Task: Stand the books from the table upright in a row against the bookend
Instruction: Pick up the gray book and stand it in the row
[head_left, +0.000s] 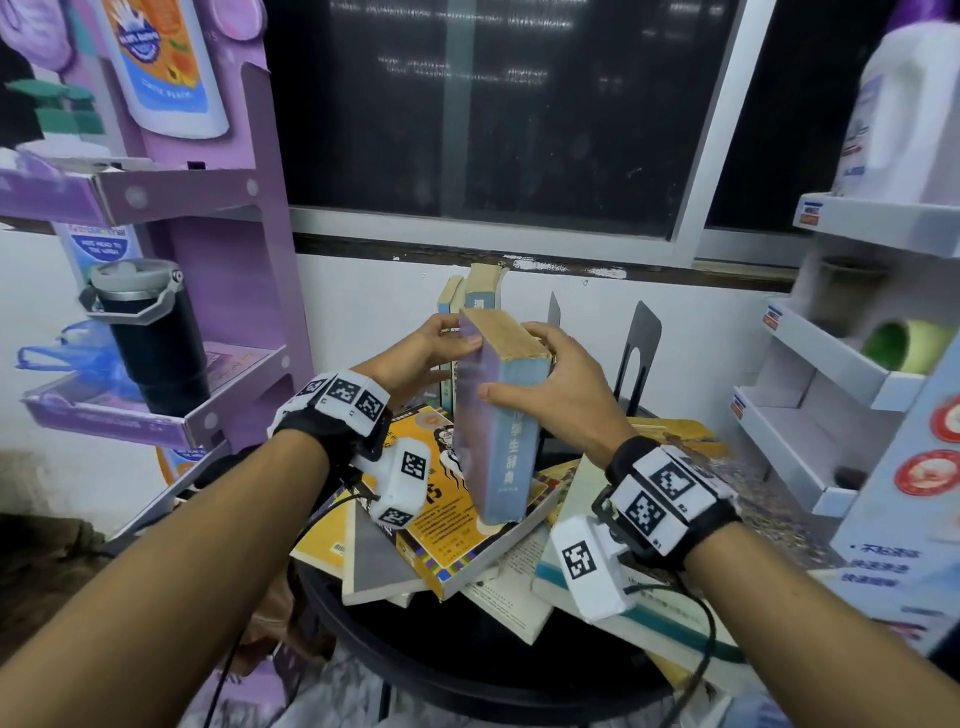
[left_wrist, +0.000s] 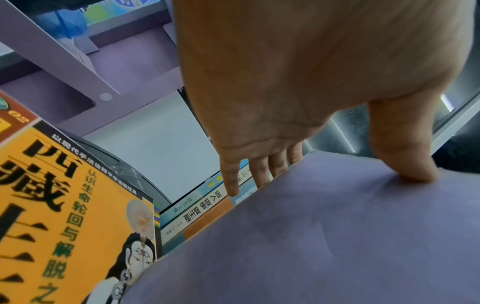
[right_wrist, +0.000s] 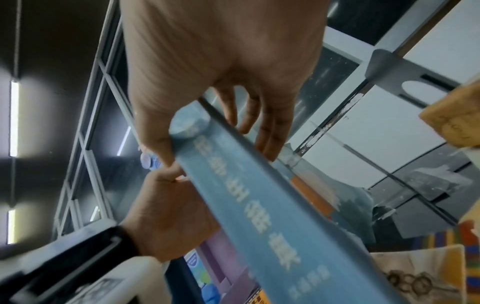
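Note:
A thick blue-purple book (head_left: 498, 441) stands upright in the air above a pile of flat books, among them a yellow one (head_left: 441, 499), on the round black table (head_left: 467, 649). My left hand (head_left: 460, 335) holds its top left, thumb (left_wrist: 415, 170) on the purple cover (left_wrist: 311, 236), fingers past the far edge. My right hand (head_left: 545, 364) grips the top right, thumb on the blue spine (right_wrist: 259, 216). Behind it a few books (head_left: 478, 291) stand upright. A black metal bookend (head_left: 641, 338) rises to their right, a thinner plate (head_left: 554, 312) just beside them.
A purple display rack (head_left: 234, 312) with a black flask (head_left: 150, 338) stands close on the left. White cardboard shelves (head_left: 831, 364) stand close on the right. The wall and dark window lie right behind the table. Flat books overhang the table's front edge.

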